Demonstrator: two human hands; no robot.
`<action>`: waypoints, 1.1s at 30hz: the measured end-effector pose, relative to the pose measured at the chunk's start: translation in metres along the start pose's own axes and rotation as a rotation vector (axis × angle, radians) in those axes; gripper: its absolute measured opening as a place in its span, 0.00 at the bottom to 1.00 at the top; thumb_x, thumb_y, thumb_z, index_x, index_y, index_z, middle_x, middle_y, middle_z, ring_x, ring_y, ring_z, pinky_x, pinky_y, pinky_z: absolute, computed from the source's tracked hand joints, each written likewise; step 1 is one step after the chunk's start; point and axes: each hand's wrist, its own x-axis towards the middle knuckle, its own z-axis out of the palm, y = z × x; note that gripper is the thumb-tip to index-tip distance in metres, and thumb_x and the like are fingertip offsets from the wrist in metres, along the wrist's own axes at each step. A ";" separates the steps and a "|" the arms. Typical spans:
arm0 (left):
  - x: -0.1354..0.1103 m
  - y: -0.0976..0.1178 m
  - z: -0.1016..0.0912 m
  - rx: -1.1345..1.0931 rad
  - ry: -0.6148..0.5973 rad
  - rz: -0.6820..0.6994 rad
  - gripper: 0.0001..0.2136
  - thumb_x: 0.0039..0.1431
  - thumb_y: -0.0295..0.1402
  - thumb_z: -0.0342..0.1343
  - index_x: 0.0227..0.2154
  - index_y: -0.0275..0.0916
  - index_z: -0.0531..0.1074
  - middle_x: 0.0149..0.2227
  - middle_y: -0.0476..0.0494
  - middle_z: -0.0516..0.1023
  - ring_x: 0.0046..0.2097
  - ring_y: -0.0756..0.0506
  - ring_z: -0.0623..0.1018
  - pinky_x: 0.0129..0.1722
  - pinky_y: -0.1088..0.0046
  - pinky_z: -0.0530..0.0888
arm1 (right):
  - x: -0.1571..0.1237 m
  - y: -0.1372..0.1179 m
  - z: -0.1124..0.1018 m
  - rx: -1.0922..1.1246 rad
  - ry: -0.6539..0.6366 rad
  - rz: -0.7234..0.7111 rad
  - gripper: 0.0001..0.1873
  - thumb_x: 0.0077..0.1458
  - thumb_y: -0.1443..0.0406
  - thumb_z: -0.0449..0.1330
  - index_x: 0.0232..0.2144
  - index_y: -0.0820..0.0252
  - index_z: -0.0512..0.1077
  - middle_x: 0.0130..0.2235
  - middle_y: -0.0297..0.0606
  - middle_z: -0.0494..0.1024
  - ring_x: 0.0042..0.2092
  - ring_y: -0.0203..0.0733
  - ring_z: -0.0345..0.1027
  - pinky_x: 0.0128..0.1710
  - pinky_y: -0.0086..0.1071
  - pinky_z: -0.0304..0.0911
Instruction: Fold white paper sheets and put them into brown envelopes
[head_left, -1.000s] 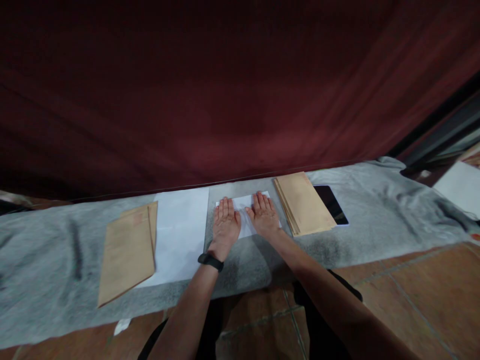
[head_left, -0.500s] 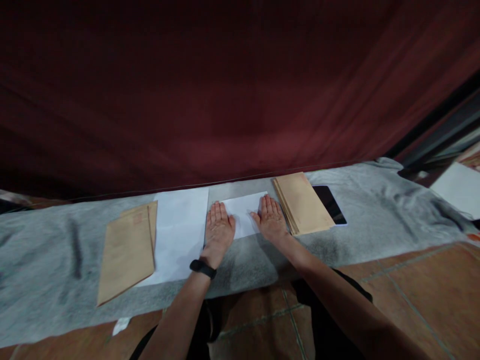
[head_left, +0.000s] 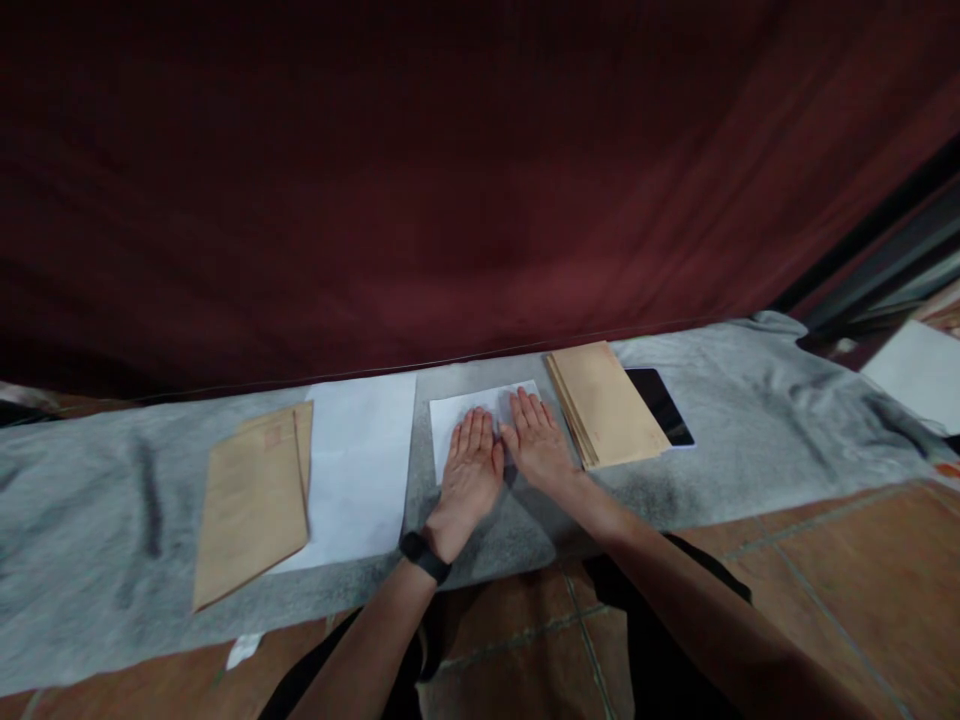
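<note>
A small white piece of paper [head_left: 444, 428], seemingly folded, lies on the grey cloth in front of me. My left hand [head_left: 472, 472] rests flat on its middle, fingers stretched out and a black band on the wrist. Close beside it, my right hand [head_left: 538, 440] presses flat on the paper's right part, thumb a little apart. The two hands nearly meet and cover much of the sheet. To the right of my right hand lies a stack of brown envelopes [head_left: 611, 405].
Larger white paper [head_left: 364, 465] lies on the left, partly under more brown envelopes [head_left: 255, 500]. A dark-screened phone or tablet [head_left: 664, 405] sits partly beneath the right stack. Grey cloth [head_left: 757, 420] covers the long surface; a dark red curtain [head_left: 480, 220] hangs behind, tiled floor [head_left: 517, 640] below.
My left hand has slid right, from the paper's left edge to its middle, baring the left part. My right hand has shifted only slightly left.
</note>
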 end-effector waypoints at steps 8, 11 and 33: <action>-0.003 -0.003 0.011 0.024 -0.051 0.007 0.28 0.67 0.27 0.37 0.70 0.31 0.49 0.71 0.34 0.54 0.72 0.42 0.51 0.70 0.53 0.55 | -0.002 -0.011 -0.002 0.069 -0.139 -0.180 0.30 0.72 0.57 0.37 0.68 0.68 0.56 0.70 0.47 0.56 0.71 0.46 0.45 0.71 0.46 0.43; -0.004 -0.006 0.007 0.042 -0.051 -0.008 0.27 0.68 0.28 0.36 0.69 0.28 0.52 0.71 0.31 0.55 0.72 0.41 0.52 0.70 0.53 0.53 | -0.004 -0.005 0.001 0.039 -0.110 -0.140 0.31 0.72 0.56 0.39 0.68 0.69 0.57 0.70 0.48 0.56 0.71 0.47 0.46 0.71 0.46 0.44; -0.016 -0.023 -0.002 0.121 -0.042 -0.185 0.28 0.68 0.32 0.39 0.67 0.22 0.53 0.70 0.27 0.54 0.72 0.38 0.53 0.70 0.57 0.54 | -0.016 0.018 0.007 -0.110 0.057 -0.046 0.35 0.71 0.53 0.45 0.68 0.74 0.54 0.69 0.56 0.56 0.70 0.54 0.49 0.68 0.48 0.48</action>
